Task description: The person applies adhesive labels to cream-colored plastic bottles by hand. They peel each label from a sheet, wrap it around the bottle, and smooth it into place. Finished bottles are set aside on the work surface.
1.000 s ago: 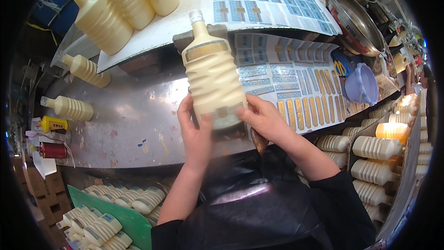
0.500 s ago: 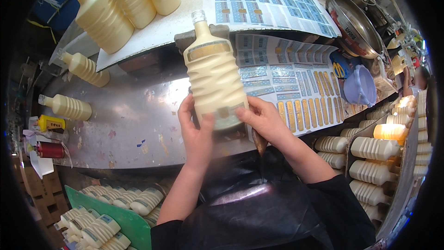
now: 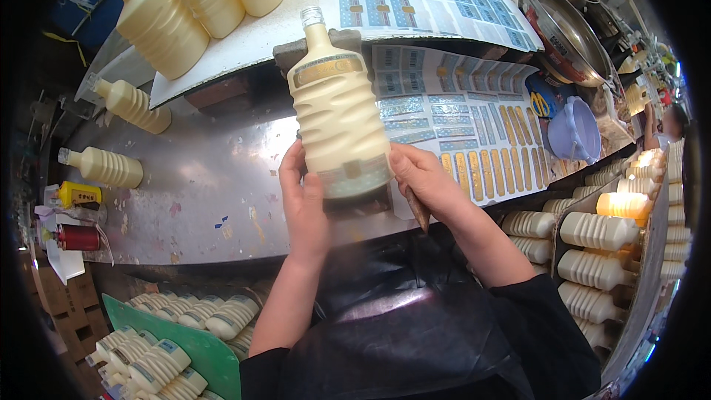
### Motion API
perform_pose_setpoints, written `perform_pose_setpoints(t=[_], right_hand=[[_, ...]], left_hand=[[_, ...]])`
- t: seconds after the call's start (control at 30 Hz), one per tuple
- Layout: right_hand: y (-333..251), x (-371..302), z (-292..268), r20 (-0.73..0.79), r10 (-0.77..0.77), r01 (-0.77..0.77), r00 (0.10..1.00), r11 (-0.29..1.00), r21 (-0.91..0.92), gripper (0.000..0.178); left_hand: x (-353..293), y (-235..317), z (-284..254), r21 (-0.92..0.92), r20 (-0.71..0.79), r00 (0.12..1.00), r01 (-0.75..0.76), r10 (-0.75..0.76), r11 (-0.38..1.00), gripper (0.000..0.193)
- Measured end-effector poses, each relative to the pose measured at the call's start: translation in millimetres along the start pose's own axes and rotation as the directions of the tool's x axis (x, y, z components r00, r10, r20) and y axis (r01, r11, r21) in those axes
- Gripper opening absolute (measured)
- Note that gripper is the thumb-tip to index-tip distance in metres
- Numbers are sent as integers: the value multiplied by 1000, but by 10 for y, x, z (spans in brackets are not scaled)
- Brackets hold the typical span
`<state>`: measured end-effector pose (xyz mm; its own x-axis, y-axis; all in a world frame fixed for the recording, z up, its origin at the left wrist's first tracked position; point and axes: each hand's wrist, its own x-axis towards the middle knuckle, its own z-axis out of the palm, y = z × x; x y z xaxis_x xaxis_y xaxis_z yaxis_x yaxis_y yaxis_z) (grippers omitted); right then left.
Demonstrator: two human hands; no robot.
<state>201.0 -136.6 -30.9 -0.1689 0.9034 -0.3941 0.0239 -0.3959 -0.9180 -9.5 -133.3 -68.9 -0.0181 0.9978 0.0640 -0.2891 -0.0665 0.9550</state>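
The cream bottle (image 3: 341, 122) looks hard and smooth, so it may slip, and might crack if dropped. I can't tell how heavy it is. The low, wavy sides look good to hold. It is between the left hand (image 3: 302, 196) and right hand (image 3: 424, 176), both gripping near its bottom, neck pointing far, above the surface (image 3: 196, 211).

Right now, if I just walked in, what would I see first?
Probably the big cream bottle in the middle, with the left hand and right hand at its lower sides. Next, the shiny gold stickers to its right, then the pale purple bucket beyond them.
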Motion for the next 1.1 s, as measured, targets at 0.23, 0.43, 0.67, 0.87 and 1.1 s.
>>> perform_pose_setpoints(t=[0.23,0.43,0.67,0.87,1.1], right_hand=[[94,47,120,-60,-250,241,966,962,-127,46],[167,66,124,-73,-233,228,970,971,-70,47],[161,56,126,-76,-229,223,970,972,-79,48],[167,60,132,-81,-246,241,966,968,-70,49],[51,-37,-1,-25,-106,105,994,994,-35,46]], left_hand=[[-19,-13,7,79,18,1000,-14,13,997,62],[-26,-23,16,68,-2,1000,-6,7,998,62],[-32,-14,39,42,-20,1000,16,-15,999,63],[-25,-10,53,5,-7,1000,11,-11,1000,63],[-83,-106,-115,134,60,997,-51,44,990,94]])
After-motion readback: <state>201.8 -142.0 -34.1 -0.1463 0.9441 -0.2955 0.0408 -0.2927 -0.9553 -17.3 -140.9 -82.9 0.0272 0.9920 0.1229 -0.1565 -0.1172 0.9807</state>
